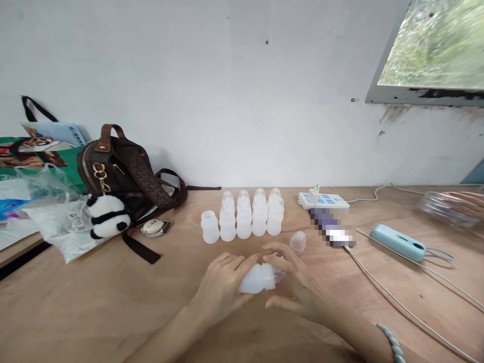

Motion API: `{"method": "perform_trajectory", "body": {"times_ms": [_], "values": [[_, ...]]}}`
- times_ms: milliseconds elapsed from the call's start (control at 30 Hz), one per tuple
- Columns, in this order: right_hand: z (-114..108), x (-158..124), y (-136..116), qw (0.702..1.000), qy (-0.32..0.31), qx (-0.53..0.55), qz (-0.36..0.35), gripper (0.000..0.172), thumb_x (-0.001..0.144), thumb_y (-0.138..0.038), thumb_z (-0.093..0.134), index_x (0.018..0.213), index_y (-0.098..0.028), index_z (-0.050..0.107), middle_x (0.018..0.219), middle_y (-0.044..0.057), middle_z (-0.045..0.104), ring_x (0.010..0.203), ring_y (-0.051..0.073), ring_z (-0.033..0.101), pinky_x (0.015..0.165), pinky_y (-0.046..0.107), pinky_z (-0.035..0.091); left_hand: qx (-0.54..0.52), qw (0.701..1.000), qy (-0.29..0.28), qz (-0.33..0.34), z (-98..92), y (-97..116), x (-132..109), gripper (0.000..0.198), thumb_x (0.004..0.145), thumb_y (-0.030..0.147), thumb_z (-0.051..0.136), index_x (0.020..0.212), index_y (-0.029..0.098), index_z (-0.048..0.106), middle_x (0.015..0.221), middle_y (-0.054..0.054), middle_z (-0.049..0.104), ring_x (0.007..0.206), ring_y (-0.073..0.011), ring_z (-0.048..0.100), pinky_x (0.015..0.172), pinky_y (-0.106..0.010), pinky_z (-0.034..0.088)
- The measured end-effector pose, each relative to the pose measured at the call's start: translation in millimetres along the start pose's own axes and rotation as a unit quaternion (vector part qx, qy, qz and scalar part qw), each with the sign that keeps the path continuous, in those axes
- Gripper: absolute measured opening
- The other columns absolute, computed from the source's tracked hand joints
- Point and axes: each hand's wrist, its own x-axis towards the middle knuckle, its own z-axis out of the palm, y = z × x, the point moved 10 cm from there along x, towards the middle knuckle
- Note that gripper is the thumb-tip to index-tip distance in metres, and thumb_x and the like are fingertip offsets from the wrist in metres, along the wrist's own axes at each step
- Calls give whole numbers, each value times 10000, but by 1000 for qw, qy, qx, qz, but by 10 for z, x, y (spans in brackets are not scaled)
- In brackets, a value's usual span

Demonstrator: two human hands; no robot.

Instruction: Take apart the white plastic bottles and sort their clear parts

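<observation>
In the head view, ran the chief risk of a slip: held the white bottle (257, 280) tilted almost flat over the tabletop (151, 312), gripped around its base end alone by the fingers of the left hand (223, 282). Under a sideways push at the neck, could have turned or lost the smooth body; under an off-centre press, could have left the clear tip (279, 275) at the neck sitting crooked. By swinging the right hand (297, 285) outward, could have brushed the loose clear cap (298, 242), lying just beyond its knuckles, and sent it rolling. By reaching forward too low, could have toppled the open-mouthed bottle (210, 228) at the left end of the standing bottles (244, 224).

Had the white bottle's base end closed snugly between left thumb and fingers, its neck pointing toward the right palm. Spread the right fingers wide about the tip, thumb well apart from the rest. Could not make out contact between right fingers and tip, given the overlap there. Saw at the far right edge another person's hand (469, 202) at a clear plastic container (442, 208), well apart from the bottle.
</observation>
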Motion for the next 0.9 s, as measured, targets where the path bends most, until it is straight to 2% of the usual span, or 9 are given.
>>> {"method": "perform_trajectory", "body": {"times_ms": [67,167,333,433,500,600,700,800,900], "values": [[13,-14,102,998,1,27,56,471,958,-488,499,1317,-197,407,1144,136,609,977,244,618,797,374,541,20,1000,-6,11,7,28,4,450,810,211,583,1256,166,546,928,-73,739,769,-258,681,677,-377,511],[55,-37,181,992,-10,52,110,194,994,-329,461,1146,-218,505,963,68,657,829,198,632,712,314,536,39,999,5,22,-17,25,0,451,835,197,569,1282,152,524,932,-75,734,767,-251,677,677,-370,511],[19,-11,137,993,1,72,95,474,902,-429,625,1283,-212,447,1206,122,600,1074,256,596,864,380,535,52,998,38,12,-54,-47,-26,431,851,195,557,1279,162,522,955,-82,736,790,-245,684,697,-361,507],[86,-20,204,988,-33,74,130,297,938,-343,586,1193,-209,512,1051,83,666,910,214,648,760,335,565,47,998,20,20,-16,-30,-15,439,838,200,568,1273,144,530,979,-101,735,800,-260,683,695,-373,507],[80,2,136,993,-33,66,93,202,951,-251,560,1147,-204,545,1054,84,668,937,207,648,779,332,570,18,1000,-4,13,-5,-37,9,445,815,205,584,1254,146,543,987,-104,732,812,-269,683,710,-383,506],[-46,19,-104,999,25,13,-27,283,953,-95,482,1194,-221,560,1175,104,635,1025,192,628,830,339,565,-104,993,-52,-22,-27,-92,44,416,778,232,624,1189,201,570,1059,-79,722,889,-262,681,785,-385,499],[-167,-37,-286,987,91,-68,-113,348,929,-31,466,1181,-238,584,1160,107,654,1024,193,632,824,365,570,-273,950,-115,-98,-20,-220,22,428,729,343,727,1113,244,566,1073,-35,703,925,-241,659,807,-358,500],[-259,-77,-304,979,126,-96,-131,379,902,-6,480,1202,-216,577,1147,132,656,1062,214,624,793,362,582,-426,871,-157,-190,27,-404,-49,461,680,410,762,1043,237,534,956,-13,688,823,-212,641,692,-303,511],[-355,-75,-193,978,156,-105,-96,471,891,9,461,1287,-237,528,1159,139,637,1021,209,642,743,343,591,-477,841,-42,-253,-115,-754,-41,439,696,427,717,1024,214,519,915,-35,675,796,-214,635,691,-312,513]]}}
